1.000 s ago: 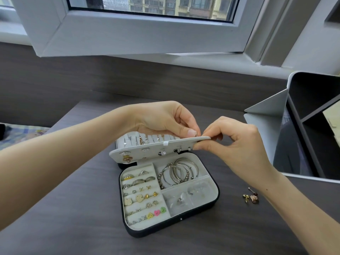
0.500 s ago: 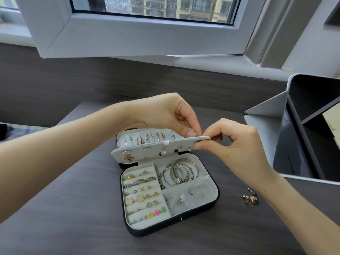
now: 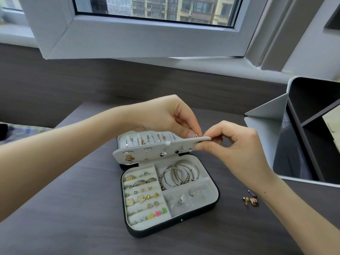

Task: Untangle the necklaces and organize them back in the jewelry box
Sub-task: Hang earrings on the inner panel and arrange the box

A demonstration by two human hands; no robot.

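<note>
Dark table (image 3: 73,227): right hand (image 3: 235,144) pinches the raised earring panel (image 3: 156,152) of the jewelry box (image 3: 218,197); left hand (image 3: 165,115) pinches, perhaps, a ring (image 3: 196,135) there.

Tiny gold piece (image 3: 196,135) pinched in left hand (image 3: 165,115) fingers at earring panel (image 3: 156,151) edge: too small to identify. Panel hides jewelry box (image 3: 218,198) lid's lower part. Clear pouches (image 3: 184,199) contents blurred. Trinkets (image 3: 251,200) on desk (image 3: 73,218) too small to name. Grey organizer (image 3: 261,137) cut off right.

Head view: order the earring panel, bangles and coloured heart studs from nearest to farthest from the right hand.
1. Earring panel, pinched by the right hand.
2. Bangles, below it, back right.
3. Coloured heart studs, front left.
</note>
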